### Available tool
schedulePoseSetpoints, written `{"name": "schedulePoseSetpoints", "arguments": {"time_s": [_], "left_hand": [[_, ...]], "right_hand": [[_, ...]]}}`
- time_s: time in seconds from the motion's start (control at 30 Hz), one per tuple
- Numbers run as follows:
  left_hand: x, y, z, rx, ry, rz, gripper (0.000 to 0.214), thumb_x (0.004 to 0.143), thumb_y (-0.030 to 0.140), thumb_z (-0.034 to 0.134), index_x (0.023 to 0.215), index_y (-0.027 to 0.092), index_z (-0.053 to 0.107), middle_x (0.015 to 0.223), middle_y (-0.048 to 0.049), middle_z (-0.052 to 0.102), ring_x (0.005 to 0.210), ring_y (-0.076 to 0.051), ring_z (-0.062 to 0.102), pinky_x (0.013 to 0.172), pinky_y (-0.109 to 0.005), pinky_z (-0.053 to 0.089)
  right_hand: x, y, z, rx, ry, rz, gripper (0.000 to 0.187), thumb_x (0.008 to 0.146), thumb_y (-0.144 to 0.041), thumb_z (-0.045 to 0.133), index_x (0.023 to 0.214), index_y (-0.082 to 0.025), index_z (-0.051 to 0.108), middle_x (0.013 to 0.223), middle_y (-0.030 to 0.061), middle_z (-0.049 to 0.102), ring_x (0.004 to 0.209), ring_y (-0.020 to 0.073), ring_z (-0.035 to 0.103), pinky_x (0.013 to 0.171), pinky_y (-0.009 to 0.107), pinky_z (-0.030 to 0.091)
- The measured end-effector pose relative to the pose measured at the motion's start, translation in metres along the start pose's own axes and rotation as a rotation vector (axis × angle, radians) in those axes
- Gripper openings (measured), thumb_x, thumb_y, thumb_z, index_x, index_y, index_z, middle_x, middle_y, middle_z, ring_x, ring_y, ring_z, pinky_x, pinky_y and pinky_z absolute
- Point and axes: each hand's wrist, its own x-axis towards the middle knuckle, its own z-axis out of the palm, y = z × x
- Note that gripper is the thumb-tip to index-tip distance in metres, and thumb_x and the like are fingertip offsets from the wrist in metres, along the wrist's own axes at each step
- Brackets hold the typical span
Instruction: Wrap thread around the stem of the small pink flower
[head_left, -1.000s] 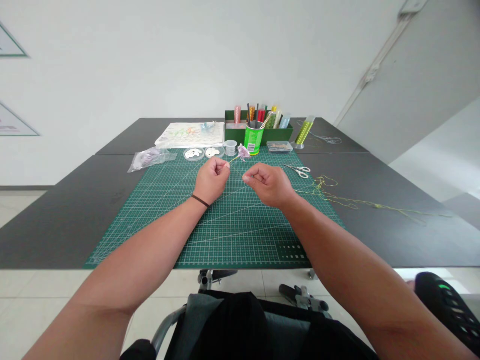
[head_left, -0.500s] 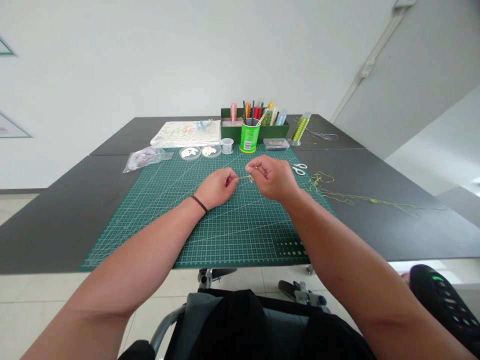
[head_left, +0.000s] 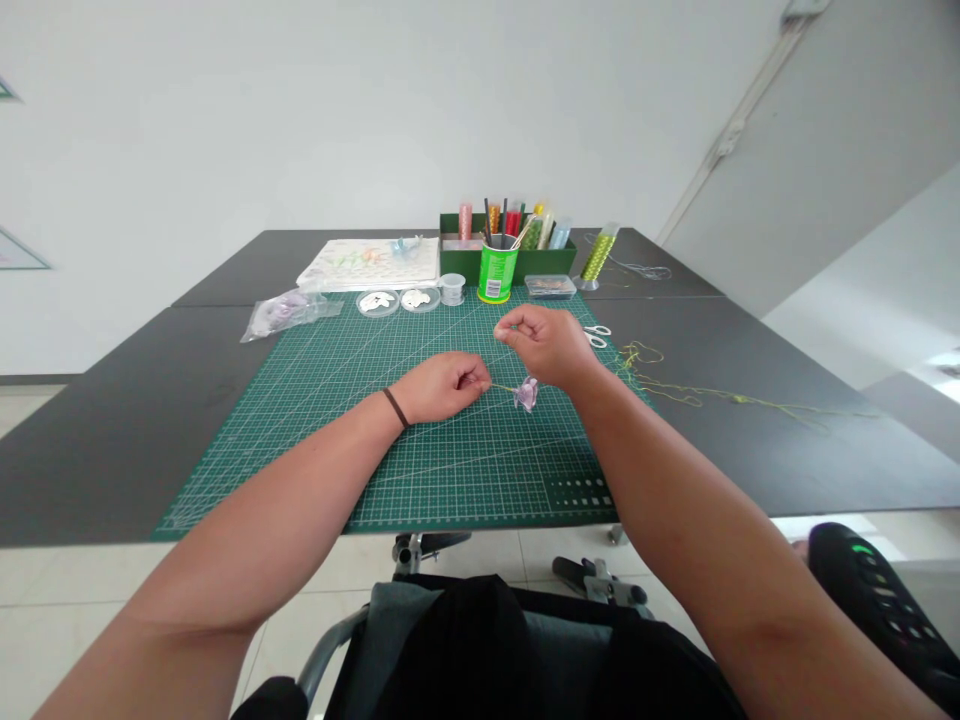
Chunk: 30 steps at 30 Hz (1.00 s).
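My left hand rests on the green cutting mat, its fingers pinched on a thin wire stem. A small purple flower sits at the stem's right end, just above the mat. My right hand hovers above and right of it, thumb and fingers pinched together on a fine thread or wire too thin to make out clearly. A dark band circles my left wrist.
At the mat's far edge stand a green cup of tools, a green organiser box, small dishes, a spool and scissors. A plastic bag lies left; tangled yellow-green thread trails right.
My left hand has dropped toward me and swung the flower from the far side to its right. My right hand has risen slightly, staying pinched.
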Motion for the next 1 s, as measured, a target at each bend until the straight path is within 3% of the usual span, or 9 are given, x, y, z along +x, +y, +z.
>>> {"name": "schedulePoseSetpoints", "arguments": {"time_s": [0.13,0.5,0.73,0.87,1.0], "left_hand": [[-0.001,0.001,0.000,-0.036,-0.005,0.037,0.015,0.086,0.027,0.053,0.076,0.018,0.059,0.062,0.0037,0.054,0.058,-0.010,0.050,0.059,-0.024,0.038],[-0.003,0.002,-0.006,-0.095,0.121,0.012,0.015,0.086,0.029,0.056,0.079,0.017,0.061,0.062,0.0039,0.054,0.058,-0.009,0.049,0.057,-0.022,0.039],[-0.002,-0.001,-0.005,-0.022,0.303,0.046,0.014,0.087,0.027,0.056,0.079,0.017,0.060,0.064,0.0027,0.056,0.060,-0.010,0.051,0.060,-0.023,0.041],[-0.001,-0.002,-0.005,0.001,0.422,0.019,0.012,0.087,0.025,0.055,0.080,0.017,0.061,0.066,0.0021,0.058,0.059,-0.010,0.050,0.059,-0.023,0.041],[-0.001,-0.002,-0.004,0.000,0.518,-0.036,0.011,0.087,0.024,0.056,0.079,0.017,0.060,0.062,0.0033,0.055,0.056,-0.010,0.048,0.056,-0.023,0.040]], "right_hand": [[0.003,0.005,0.002,0.052,-0.045,0.050,0.016,0.083,-0.034,0.061,0.080,-0.019,0.067,0.055,-0.0043,0.048,0.055,0.0106,0.041,0.058,0.027,0.030],[0.007,0.017,0.012,0.153,-0.073,0.198,0.015,0.077,-0.032,0.063,0.076,-0.017,0.066,0.049,-0.0075,0.039,0.049,0.0078,0.032,0.051,0.025,0.025],[0.008,0.030,0.025,0.214,-0.163,0.177,0.021,0.076,-0.038,0.063,0.075,-0.017,0.065,0.054,-0.0047,0.049,0.051,0.0089,0.040,0.054,0.025,0.030],[0.007,0.027,0.025,0.170,-0.179,0.095,0.022,0.075,-0.039,0.066,0.074,-0.017,0.066,0.064,0.0002,0.060,0.060,0.0122,0.049,0.059,0.027,0.036],[0.004,0.019,0.027,0.141,-0.173,0.129,0.022,0.078,-0.038,0.062,0.077,-0.017,0.067,0.063,-0.0004,0.058,0.060,0.0125,0.049,0.060,0.027,0.036]]}}
